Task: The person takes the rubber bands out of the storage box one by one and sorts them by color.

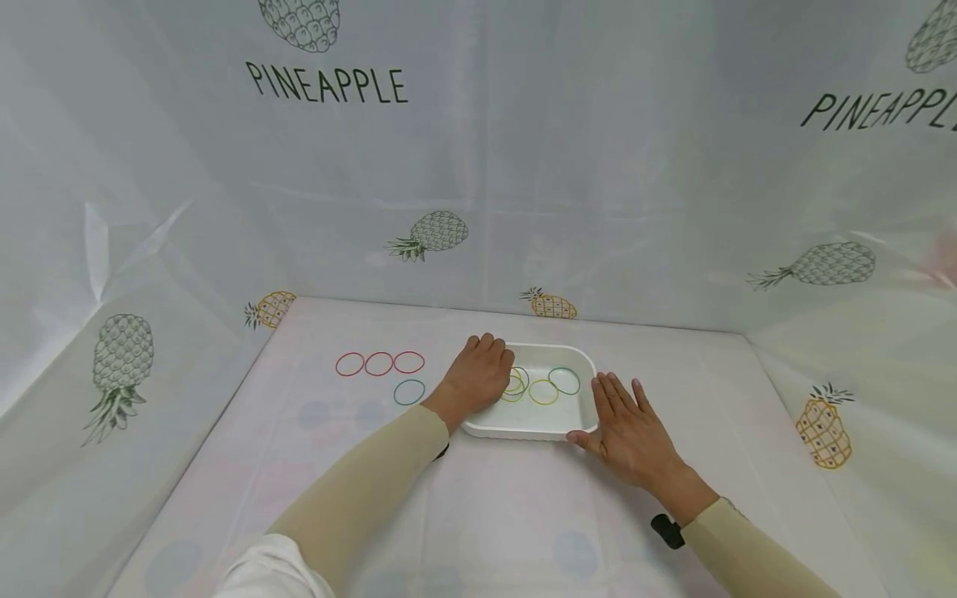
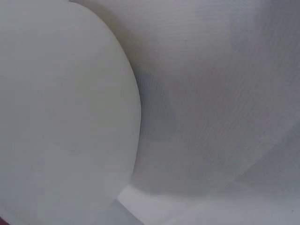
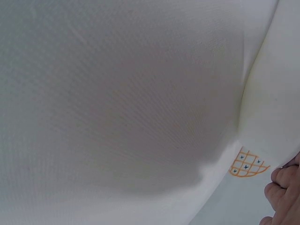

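Reaching into the shallow white tray point(image 1: 538, 428), the left hand point(image 1: 478, 375) curls on yellow-green bands point(image 1: 514, 384); the right hand point(image 1: 628, 423) lies spread, touching its near corner.

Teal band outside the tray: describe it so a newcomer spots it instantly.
Start at the white tray mid-table, then look past the left hand to the bands lying on the cloth. Three red bands form a row; the teal band lies alone just nearer the person, the only non-red one there.
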{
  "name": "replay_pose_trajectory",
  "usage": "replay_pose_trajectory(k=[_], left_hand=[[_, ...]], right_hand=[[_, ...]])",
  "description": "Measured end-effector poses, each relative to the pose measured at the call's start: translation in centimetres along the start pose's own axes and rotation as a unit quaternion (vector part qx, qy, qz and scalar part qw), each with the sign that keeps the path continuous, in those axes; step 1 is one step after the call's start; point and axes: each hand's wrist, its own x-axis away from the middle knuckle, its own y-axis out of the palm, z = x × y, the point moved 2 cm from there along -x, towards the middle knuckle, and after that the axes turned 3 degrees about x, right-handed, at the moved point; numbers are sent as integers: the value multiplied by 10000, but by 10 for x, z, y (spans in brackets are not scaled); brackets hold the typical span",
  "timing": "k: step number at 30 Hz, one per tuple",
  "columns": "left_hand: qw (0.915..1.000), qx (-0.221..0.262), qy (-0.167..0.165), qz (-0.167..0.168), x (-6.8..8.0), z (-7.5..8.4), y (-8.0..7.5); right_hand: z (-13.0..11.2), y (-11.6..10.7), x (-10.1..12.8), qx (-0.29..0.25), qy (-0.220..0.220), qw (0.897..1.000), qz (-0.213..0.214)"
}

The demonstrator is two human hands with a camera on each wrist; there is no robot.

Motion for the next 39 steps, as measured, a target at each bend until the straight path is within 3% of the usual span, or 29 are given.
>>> replay_pose_trajectory(k=[8,27,33,39], left_hand=[[9993,225,-289,20,4,-9,1],[9900,781,-963,674,36,-43,-11],[9853,894,-1158,885,50,-59,-13],[9832,862,-1347,876,73,-81,-15]], right_hand=[[-1,-1,-1,-20,-37,10000,28],[-1,1,1,-141,-75,9999,6],[0,3,2,-126,-74,9999,-7],[0,3,2,-121,-108,9999,15]])
